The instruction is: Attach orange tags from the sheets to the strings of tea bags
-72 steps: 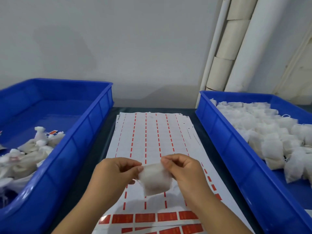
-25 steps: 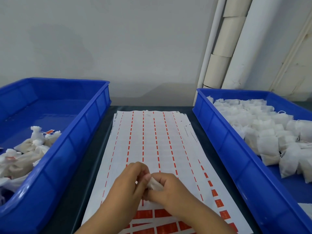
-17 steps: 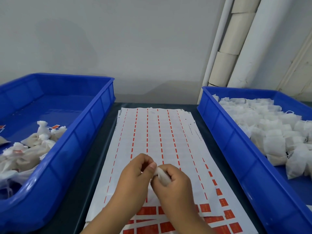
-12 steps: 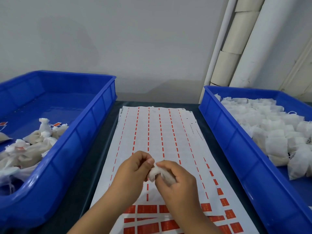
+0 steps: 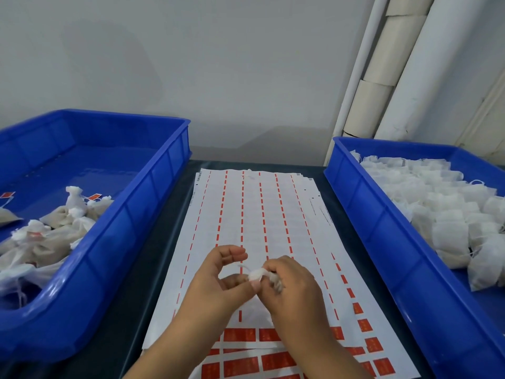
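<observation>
Table [image 5: 169, 242] layout: sheets [image 5: 251, 214] stacked in the centre, running front to back. Left bin [image 5: 131, 228] just beside them, tagged tea bags [image 5: 54, 231] piled in its near-left part. Right bin [image 5: 377, 236] on the other side, untagged bags [image 5: 442, 214] filling it. Both hands [image 5: 257, 280] over the sheets' near end, a tea bag [image 5: 261, 273] between them. Pipes [image 5: 382, 77] behind the right bin, against the wall [image 5: 191, 64].

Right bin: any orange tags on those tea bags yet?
No: the tea bags piled in the right bin show only white mesh and strings.
</observation>
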`<state>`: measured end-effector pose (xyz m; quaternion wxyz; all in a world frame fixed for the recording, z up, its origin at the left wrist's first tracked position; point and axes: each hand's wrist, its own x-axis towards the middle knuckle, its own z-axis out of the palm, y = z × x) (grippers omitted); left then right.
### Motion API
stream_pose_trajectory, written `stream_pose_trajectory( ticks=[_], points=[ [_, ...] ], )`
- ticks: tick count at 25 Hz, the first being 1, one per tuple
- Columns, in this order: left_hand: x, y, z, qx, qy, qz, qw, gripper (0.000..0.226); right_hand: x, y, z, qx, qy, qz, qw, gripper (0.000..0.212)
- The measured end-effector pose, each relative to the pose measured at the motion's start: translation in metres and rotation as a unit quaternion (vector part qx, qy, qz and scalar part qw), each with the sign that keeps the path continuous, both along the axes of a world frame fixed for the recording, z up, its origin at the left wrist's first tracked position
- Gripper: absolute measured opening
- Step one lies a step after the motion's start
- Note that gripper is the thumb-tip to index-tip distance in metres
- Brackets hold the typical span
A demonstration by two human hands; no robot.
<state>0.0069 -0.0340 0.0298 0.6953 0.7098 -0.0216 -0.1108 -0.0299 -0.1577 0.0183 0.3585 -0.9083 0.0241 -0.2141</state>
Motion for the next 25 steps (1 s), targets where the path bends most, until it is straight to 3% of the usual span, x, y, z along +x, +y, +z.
stream_pose_trajectory(
  ticks=[2, 5, 7, 9, 10, 12, 14, 18, 22, 25],
  points=[
    [-0.001, 0.001, 0.003, 0.014, -0.021, 0.006, 1.0, 0.04, -0.001, 0.001, 0.006, 0.05, 0.069, 0.013, 0.996, 0.003],
    [-0.001, 0.002, 0.003, 0.035, -0.046, 0.021, 0.998, 0.035, 0.0, 0.0, 0.013, 0.235, 0.208, 0.023, 0.949, 0.013],
    [-0.003, 0.002, 0.001, 0.018, -0.052, 0.014, 0.998, 0.029, 0.0, -0.002, 0.018, 0.436, 0.279, 0.049, 0.854, 0.021],
    [-0.005, 0.001, 0.0, 0.017, -0.06, 0.007, 0.998, 0.022, -0.002, -0.006, 0.018, 0.619, 0.297, 0.084, 0.722, 0.014],
    [-0.006, 0.0, 0.001, 0.033, -0.074, 0.008, 0.997, 0.02, -0.002, -0.006, 0.019, 0.675, 0.304, 0.096, 0.665, 0.009],
    [-0.008, -0.001, 0.003, 0.073, -0.121, 0.016, 0.99, 0.022, -0.003, -0.007, 0.018, 0.726, 0.309, 0.113, 0.604, 0.017],
    [-0.012, -0.001, 0.004, 0.146, -0.2, 0.038, 0.968, 0.031, -0.002, -0.007, 0.018, 0.72, 0.307, 0.112, 0.612, 0.017],
    [-0.02, 0.003, 0.001, 0.229, -0.312, 0.012, 0.922, 0.038, -0.002, -0.007, 0.018, 0.656, 0.282, 0.098, 0.693, 0.019],
    [-0.018, 0.005, 0.002, 0.288, -0.318, 0.008, 0.903, 0.017, -0.007, -0.006, 0.019, 0.616, 0.267, 0.077, 0.737, 0.022],
    [-0.018, 0.004, 0.005, 0.317, -0.295, 0.029, 0.901, 0.008, -0.008, -0.003, 0.017, 0.549, 0.254, 0.049, 0.795, 0.021]
  ],
)
